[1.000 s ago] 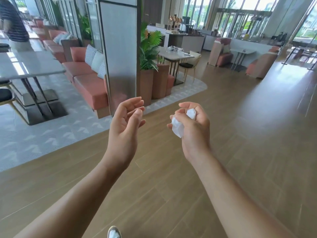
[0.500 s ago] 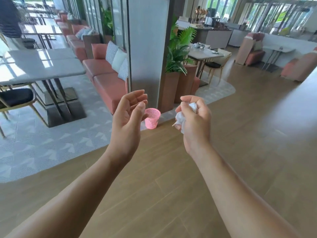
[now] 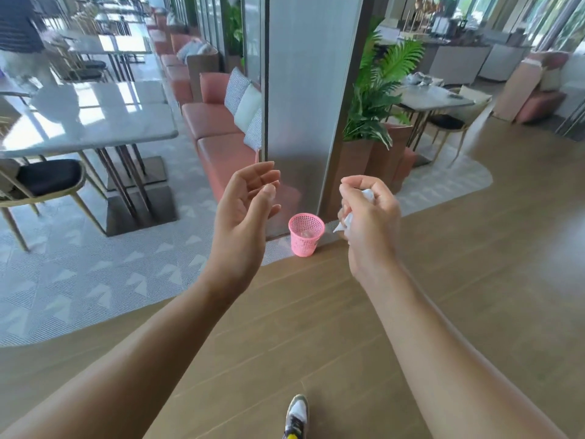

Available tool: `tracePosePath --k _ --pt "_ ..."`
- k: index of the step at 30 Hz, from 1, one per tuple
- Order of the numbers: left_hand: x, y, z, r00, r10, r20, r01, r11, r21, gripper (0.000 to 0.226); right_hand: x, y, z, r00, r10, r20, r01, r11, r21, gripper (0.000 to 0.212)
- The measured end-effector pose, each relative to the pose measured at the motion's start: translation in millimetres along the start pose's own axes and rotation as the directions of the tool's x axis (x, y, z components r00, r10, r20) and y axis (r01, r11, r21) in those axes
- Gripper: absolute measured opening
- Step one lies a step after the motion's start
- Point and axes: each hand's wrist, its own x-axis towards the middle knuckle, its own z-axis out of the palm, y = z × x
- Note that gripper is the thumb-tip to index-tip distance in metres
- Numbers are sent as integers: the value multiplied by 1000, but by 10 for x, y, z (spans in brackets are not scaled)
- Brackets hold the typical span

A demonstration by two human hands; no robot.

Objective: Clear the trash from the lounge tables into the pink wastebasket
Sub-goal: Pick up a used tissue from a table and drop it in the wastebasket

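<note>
Wooden floor [image 3: 474, 264] runs through a bright lounge and meets a patterned carpet [image 3: 95, 280] along a curved seam. The pink wastebasket [image 3: 306, 234] stands upright on that seam, its open mouth up, at the foot of a tall grey pillar [image 3: 310, 90]. Something pale seems to lie inside it, but what it is cannot be told.

Just right of the basket in the view, and held well above the floor, the right hand [image 3: 368, 217] has its fingers curled tight around a crumpled white tissue [image 3: 345, 220], which pokes out at the bottom and top of the fist. The left hand [image 3: 245, 210] is raised on the basket's other side, palm inward, fingers apart and loosely bent, holding nothing.

The basket lies ahead of and below both hands, between them, and nearer the right one. The drop probably needs that hand carried forward, down and a little left until it is over the rim.

Farther out, a pink bench sofa [image 3: 218, 131] and a marble table [image 3: 88, 122] sit to the left. A potted palm [image 3: 376, 99] stands right of the pillar, before a far table [image 3: 427, 98] with litter on it.
</note>
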Motion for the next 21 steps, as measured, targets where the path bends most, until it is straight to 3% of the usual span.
tracePosePath --k 9,21 --pt "1523 -778 488 995 -28 -96 30 999 18 28 1985 229 277 999 16 45 -16 1000 -9 9" --pt "3170 -2032 727 987 -106 -123 108 994 16 31 3917 1099 586 997 75 8 -75 997 -23 11"
